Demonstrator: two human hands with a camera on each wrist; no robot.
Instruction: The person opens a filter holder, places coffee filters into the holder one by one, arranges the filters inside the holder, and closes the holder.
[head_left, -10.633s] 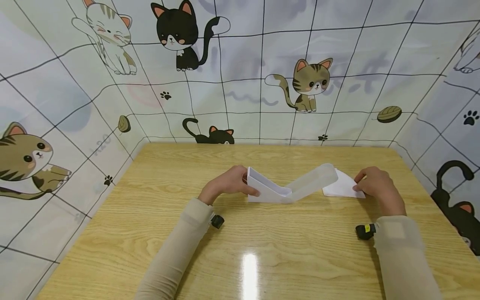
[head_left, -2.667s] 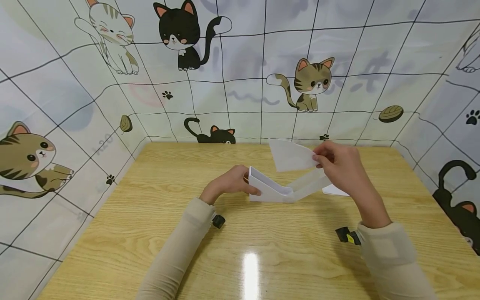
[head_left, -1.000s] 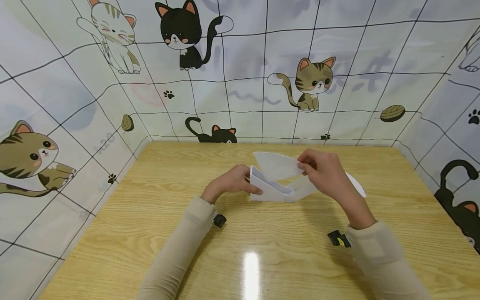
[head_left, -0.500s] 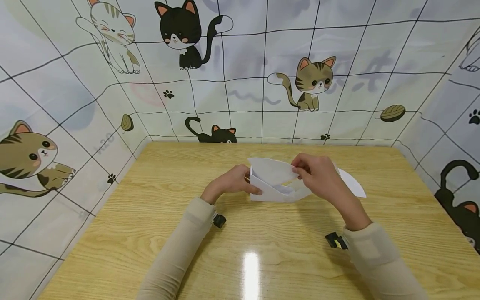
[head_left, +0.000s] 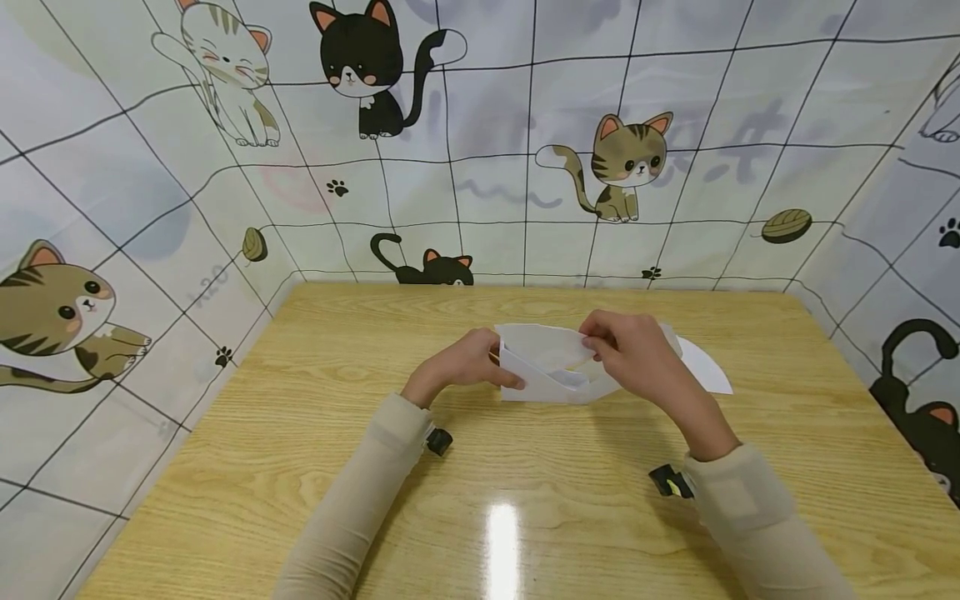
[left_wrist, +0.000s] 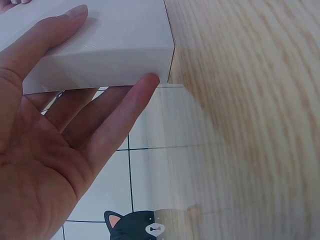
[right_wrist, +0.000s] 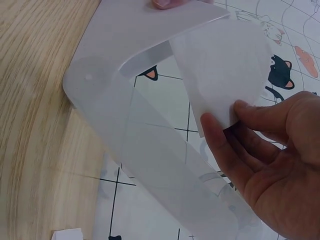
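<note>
My left hand (head_left: 465, 358) holds the end of a white box (head_left: 538, 388), thumb on the near side, fingers at the end and behind. In the left wrist view the thumb lies along the box (left_wrist: 115, 35). The box's translucent lid (right_wrist: 150, 145) is swung open toward the right. Between thumb and fingertips, my right hand (head_left: 637, 354) pinches a fan-shaped white coffee filter (head_left: 546, 343) by its corner. The filter (right_wrist: 225, 65) stands at the box's opening, its lower part hidden behind the front wall in the head view.
More white fan-shaped paper (head_left: 705, 367) lies on the wooden table (head_left: 570, 517), right of the box and partly behind my right hand. A cat-patterned sheet (head_left: 495, 192) hangs along the back and sides.
My right hand first lifted the filter from the right. Over the last second it has brought it left and lower, to the box's opening. The left hand keeps its hold on the box.
</note>
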